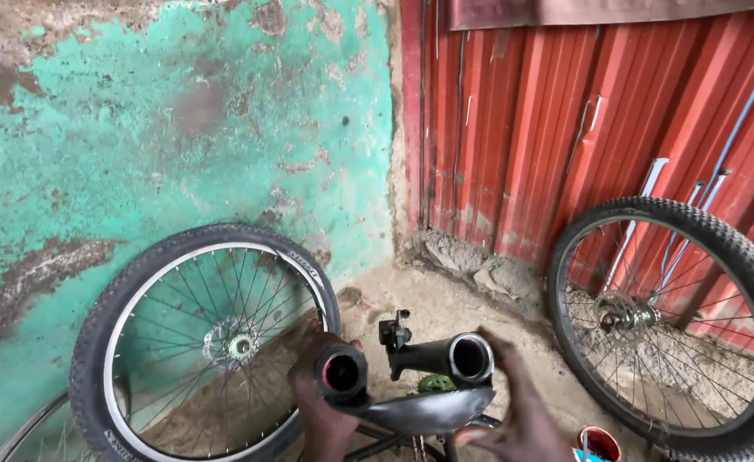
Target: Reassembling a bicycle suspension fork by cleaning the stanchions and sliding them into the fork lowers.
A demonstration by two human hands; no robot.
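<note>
My left hand [319,411] grips a black tube end [341,374] of a bicycle frame, its open mouth facing me. A second black tube [469,357] with a silver rim lies to the right, and my right hand [514,411] holds it from the side and below. A curved black frame piece [424,412] joins the two beneath. A small black clamp [394,330] sticks up behind them. Lower parts of the frame are cut off by the picture's bottom edge.
A bicycle wheel [197,342] with a knobby tyre leans on the peeling green wall [137,128] at left. Another wheel [668,325] leans on the red corrugated metal wall [582,120] at right. A small red-rimmed container [599,443] sits on the sandy ground [445,299].
</note>
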